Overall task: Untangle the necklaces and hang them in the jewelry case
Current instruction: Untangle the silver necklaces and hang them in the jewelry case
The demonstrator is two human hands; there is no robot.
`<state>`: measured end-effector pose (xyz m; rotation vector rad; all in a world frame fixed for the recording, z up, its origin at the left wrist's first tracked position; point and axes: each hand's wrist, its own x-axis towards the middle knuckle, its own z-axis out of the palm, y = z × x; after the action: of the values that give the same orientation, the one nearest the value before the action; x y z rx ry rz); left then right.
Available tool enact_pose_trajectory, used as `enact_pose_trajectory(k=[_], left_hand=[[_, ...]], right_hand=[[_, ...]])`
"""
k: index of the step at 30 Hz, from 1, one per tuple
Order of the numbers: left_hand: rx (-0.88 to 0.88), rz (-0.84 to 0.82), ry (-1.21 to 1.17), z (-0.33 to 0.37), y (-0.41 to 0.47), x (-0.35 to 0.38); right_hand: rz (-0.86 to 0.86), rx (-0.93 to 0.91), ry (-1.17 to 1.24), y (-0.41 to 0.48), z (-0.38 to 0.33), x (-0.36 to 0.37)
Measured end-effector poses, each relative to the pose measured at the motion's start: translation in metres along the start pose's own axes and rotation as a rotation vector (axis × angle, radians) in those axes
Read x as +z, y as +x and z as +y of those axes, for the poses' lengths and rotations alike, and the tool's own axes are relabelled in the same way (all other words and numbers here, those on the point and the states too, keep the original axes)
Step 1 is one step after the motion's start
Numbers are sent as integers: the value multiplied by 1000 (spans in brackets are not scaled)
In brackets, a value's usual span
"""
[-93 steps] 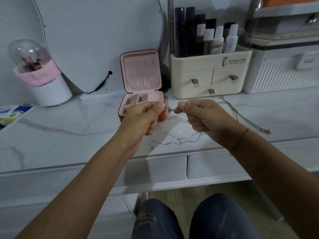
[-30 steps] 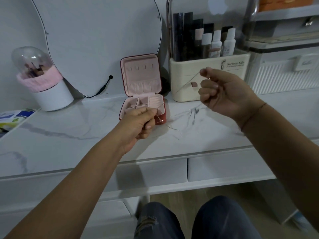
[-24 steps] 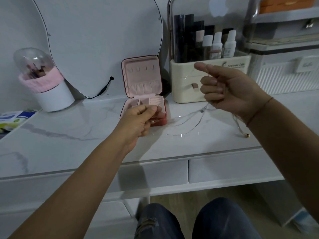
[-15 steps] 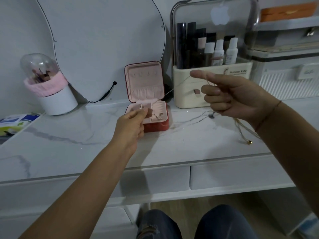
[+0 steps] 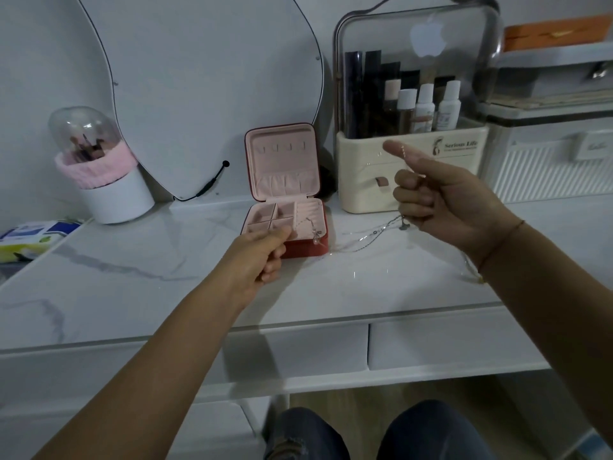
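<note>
The red jewelry case point(image 5: 308, 249) stands open on the marble top, its pink lid upright with a row of hooks point(image 5: 282, 148). My left hand point(image 5: 255, 257) is at the case's front edge, thumb and forefinger pinching a thin silver necklace whose pendant point(image 5: 315, 236) dangles over the case's right compartment. My right hand point(image 5: 444, 200) is raised to the right of the case, forefinger stretched out and the other fingers curled, with the same fine chain point(image 5: 403, 151) held at the fingertip. More silver chain point(image 5: 374, 233) lies slack on the top between the hands.
A cream cosmetics organiser point(image 5: 358, 180) with bottles stands behind my right hand. A mirror point(image 5: 199, 78) leans at the back, with a brush holder point(image 5: 112, 190) to its left. A gold necklace point(image 5: 471, 270) lies by my right wrist. A tissue pack point(image 5: 30, 234) sits far left.
My hands have drawn apart, the right one rising up and right with the chain. My left hand has moved forward to the case, and the pendant now hangs over its tray.
</note>
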<state>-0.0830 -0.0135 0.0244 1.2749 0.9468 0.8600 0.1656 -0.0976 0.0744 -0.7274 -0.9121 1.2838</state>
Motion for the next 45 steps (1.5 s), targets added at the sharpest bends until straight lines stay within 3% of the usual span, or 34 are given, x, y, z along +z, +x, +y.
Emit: enact_pose_trajectory(k=[7, 12, 16, 22, 26, 29, 33, 37, 45], left_hand=[[139, 74, 435, -5, -3, -9], [246, 146, 642, -20, 3, -18], [310, 201, 755, -26, 4, -16], [363, 222, 885, -32, -1, -1], [418, 208, 962, -29, 1, 6], [450, 248, 1034, -30, 6, 7], [465, 298, 1092, -35, 6, 5], [440, 306, 1108, -35, 7, 7], [413, 275, 1182, -37, 11, 3]], right_hand=[[101, 72, 0, 1, 44, -11], [153, 171, -79, -2, 64, -15], [208, 128, -171, 0, 68, -16], [378, -27, -723, 7, 81, -17], [449, -259, -1329, 7, 89, -16], [345, -392, -1436, 5, 94, 5], [107, -261, -1475, 16, 108, 42], [132, -168, -1459, 24, 122, 51], [130, -165, -1468, 26, 126, 46]])
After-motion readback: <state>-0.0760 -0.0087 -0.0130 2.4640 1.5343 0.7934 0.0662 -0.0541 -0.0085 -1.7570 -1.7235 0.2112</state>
